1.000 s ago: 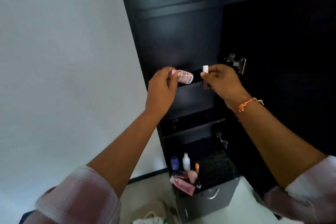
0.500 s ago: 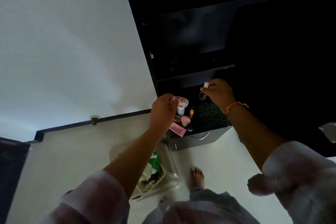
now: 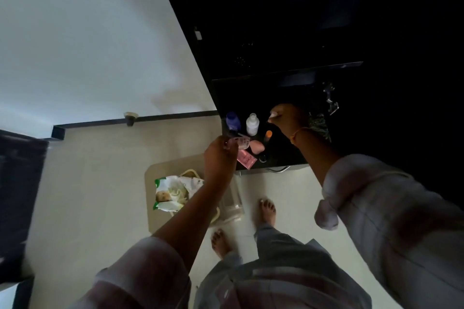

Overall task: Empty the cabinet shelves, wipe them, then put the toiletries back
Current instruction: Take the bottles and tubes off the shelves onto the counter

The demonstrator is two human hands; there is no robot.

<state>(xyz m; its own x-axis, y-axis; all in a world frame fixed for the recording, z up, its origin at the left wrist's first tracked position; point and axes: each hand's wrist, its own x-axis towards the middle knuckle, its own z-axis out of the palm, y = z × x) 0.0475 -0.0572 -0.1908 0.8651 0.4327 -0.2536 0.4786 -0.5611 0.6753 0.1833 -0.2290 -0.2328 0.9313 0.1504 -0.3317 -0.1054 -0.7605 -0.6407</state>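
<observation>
Head view: the left hand (image 3: 219,155) is seen curled round a small pink-labelled bottle (image 3: 241,142), which is gripped near the fingertips and held tilted above the near left corner of the dark drawer (image 3: 281,155). The right hand (image 3: 288,118) is held further in, over the back of the drawer, with thumb and forefinger pinched on a small white-capped item (image 3: 272,115); what kind of item it is cannot be told. An orange thread bracelet (image 3: 298,132) is worn on the right wrist.

Between the two hands, toiletries are set on the drawer's dark surface. A blue bottle (image 3: 233,120) and a white bottle (image 3: 252,124) are stood upright side by side at the back. An orange-capped tube (image 3: 268,137) is placed just to the right of them. A pink egg-shaped sponge (image 3: 258,147) is laid nearer the front, and a pink packet (image 3: 246,158) is laid flat at the front edge, partly covered by the left hand. A metal handle (image 3: 277,170) is fixed to the drawer front.

Above the drawer, the black cabinet (image 3: 276,20) is shown with dark shelves, and a metal hinge (image 3: 331,98) is mounted at its right side.

On the pale floor (image 3: 88,195), a wipes pack (image 3: 173,193) is lodged in a basket (image 3: 190,172) under the left forearm, with a clear plastic container (image 3: 232,203) just beside it. Two bare feet (image 3: 267,211) are planted near the drawer.
</observation>
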